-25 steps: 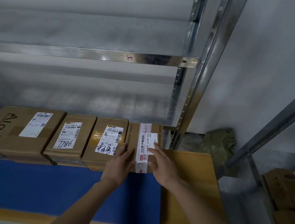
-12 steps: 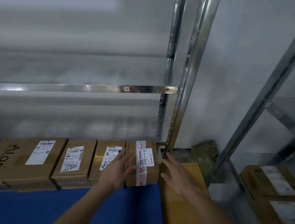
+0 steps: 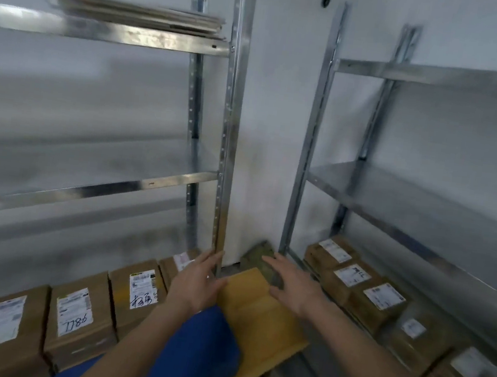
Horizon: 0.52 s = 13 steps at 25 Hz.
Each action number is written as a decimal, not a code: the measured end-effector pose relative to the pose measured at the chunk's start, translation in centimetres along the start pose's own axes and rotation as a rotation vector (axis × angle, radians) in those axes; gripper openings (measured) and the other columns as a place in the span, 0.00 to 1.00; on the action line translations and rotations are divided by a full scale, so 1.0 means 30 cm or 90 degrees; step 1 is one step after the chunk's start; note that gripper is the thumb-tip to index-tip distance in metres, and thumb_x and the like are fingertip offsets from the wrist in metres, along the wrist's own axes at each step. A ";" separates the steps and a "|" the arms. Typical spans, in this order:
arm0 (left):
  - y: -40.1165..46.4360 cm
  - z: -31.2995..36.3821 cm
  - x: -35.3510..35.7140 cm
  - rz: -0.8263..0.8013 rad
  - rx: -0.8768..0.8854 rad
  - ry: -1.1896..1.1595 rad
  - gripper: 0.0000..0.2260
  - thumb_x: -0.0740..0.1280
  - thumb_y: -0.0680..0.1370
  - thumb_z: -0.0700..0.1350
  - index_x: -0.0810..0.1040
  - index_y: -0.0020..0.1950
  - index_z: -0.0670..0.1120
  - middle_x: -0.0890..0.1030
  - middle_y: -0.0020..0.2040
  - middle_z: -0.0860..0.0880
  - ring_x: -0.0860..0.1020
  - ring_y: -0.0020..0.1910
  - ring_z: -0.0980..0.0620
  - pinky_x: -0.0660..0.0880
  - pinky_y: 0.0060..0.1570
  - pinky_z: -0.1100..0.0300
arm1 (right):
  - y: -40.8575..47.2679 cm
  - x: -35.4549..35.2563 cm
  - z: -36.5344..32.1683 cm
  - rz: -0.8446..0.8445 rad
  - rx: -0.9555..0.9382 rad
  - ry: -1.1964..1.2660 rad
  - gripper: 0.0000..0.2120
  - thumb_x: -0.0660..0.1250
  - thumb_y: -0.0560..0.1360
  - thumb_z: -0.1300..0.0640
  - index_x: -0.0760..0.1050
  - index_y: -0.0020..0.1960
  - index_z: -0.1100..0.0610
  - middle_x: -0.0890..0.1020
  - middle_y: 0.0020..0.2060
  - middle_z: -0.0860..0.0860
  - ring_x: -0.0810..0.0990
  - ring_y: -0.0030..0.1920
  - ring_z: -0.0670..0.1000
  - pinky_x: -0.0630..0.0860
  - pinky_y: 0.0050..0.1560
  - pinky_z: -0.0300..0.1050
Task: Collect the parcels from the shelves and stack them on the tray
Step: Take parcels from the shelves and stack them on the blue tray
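A row of brown cardboard parcels with white labels stands on the blue-and-wood tray at the lower left. My left hand hovers with straight fingers over the row's right end, partly hiding the last parcel. My right hand is spread flat above the tray's wooden corner and holds nothing. More labelled parcels lie in a row on the bottom shelf of the right-hand rack.
Two metal racks meet at the corner; an upright post stands just behind my left hand. Flattened cardboard lies on the left rack's top shelf. A green bundle sits on the floor in the corner.
My view has swung up and to the right, revealing the right rack's parcels. Both hands have come off the taped parcel and lifted, the right hand moving rightwards.
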<state>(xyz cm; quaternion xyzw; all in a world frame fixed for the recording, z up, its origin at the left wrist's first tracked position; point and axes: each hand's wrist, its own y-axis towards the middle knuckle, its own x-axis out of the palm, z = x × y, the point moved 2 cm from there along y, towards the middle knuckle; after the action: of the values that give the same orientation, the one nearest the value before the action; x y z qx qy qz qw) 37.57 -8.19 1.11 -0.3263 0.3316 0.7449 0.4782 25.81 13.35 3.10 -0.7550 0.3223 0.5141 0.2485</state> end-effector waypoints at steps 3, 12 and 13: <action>-0.022 0.187 0.022 -0.042 0.081 -0.026 0.30 0.64 0.78 0.62 0.61 0.78 0.57 0.58 0.79 0.54 0.61 0.76 0.52 0.63 0.71 0.51 | -0.234 -0.129 0.071 0.059 0.078 -0.019 0.33 0.66 0.80 0.47 0.54 0.79 0.40 0.54 0.80 0.44 0.59 0.78 0.50 0.62 0.75 0.52; -0.164 0.895 0.308 -0.166 0.334 -0.107 0.30 0.64 0.75 0.66 0.65 0.75 0.59 0.63 0.77 0.53 0.62 0.76 0.52 0.64 0.71 0.52 | -0.985 -0.332 0.471 0.149 0.322 -0.049 0.32 0.66 0.79 0.45 0.57 0.79 0.41 0.54 0.80 0.44 0.61 0.77 0.53 0.63 0.75 0.52; -0.198 0.972 0.355 -0.185 0.351 -0.113 0.29 0.64 0.75 0.66 0.66 0.75 0.59 0.63 0.77 0.54 0.63 0.75 0.53 0.64 0.71 0.52 | -1.073 -0.340 0.512 0.161 0.341 -0.044 0.31 0.66 0.79 0.46 0.58 0.79 0.40 0.54 0.80 0.43 0.62 0.77 0.53 0.64 0.75 0.51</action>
<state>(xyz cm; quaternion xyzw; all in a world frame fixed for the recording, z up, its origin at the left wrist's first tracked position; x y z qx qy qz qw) 34.65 22.51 8.02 -0.1619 0.4277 0.5768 0.6768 37.56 48.09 8.72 -0.5986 0.5293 0.4626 0.3840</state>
